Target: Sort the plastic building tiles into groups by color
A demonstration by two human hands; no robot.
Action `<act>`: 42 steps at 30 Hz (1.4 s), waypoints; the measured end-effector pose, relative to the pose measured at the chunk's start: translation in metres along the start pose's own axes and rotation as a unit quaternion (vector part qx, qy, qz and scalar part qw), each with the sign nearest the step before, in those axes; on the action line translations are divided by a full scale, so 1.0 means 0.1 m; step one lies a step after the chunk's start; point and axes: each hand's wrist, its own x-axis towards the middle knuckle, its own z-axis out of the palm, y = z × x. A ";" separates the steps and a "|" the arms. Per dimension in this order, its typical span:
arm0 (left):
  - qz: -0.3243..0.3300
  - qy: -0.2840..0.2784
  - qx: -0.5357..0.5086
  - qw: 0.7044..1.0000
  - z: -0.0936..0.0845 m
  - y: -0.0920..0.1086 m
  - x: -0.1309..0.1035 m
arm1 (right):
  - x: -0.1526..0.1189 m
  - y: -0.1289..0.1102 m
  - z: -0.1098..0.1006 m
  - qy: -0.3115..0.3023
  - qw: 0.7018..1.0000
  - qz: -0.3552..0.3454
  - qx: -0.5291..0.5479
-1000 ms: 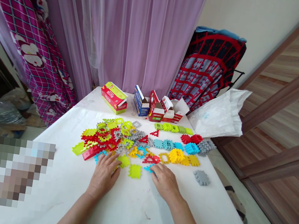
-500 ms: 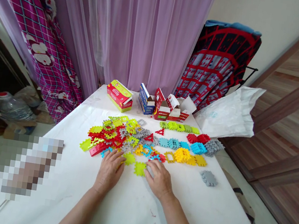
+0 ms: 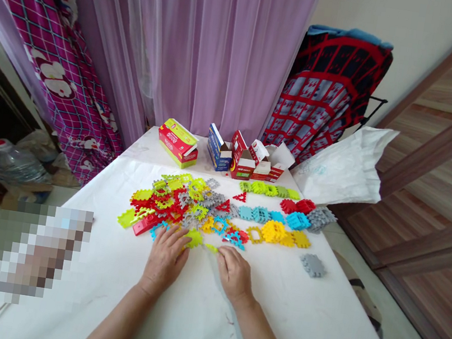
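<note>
My right hand (image 3: 234,272) is closed on a lime-green tile (image 3: 211,248), which shows nearly edge-on at its fingertips. My left hand (image 3: 166,257) rests with its fingers apart at the front of the mixed heap, its fingertips beside another lime-green tile (image 3: 194,238). Red, green, grey and yellow notched pieces make up the heap (image 3: 170,198). To its right lie rows of sorted tiles: green (image 3: 267,190), light blue (image 3: 260,215) and yellow (image 3: 276,232).
Opened small boxes (image 3: 242,158) and a red-and-green box (image 3: 178,142) stand at the back. A white bag (image 3: 342,170) sits at the right rear corner. Grey tiles (image 3: 313,266) lie near the right edge, and a blurred-out object (image 3: 44,250) is on the left.
The green tile by my right hand was flat and is now tilted edge-on, with the fingers closed on it. The whole view has shifted slightly. My left hand stays about where it was.
</note>
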 end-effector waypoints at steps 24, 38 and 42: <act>-0.344 -0.171 -0.484 0.786 0.15 0.47 0.23 | 0.07 -0.07 -0.07 -0.021 0.942 0.194 0.272; -0.353 -0.152 -0.513 0.768 0.18 0.44 0.16 | -0.03 -0.11 -0.12 -0.019 0.993 0.048 0.102; -0.344 -0.164 -0.516 0.767 0.20 0.43 0.16 | 0.04 -0.24 -0.33 -0.118 0.989 -0.079 -0.048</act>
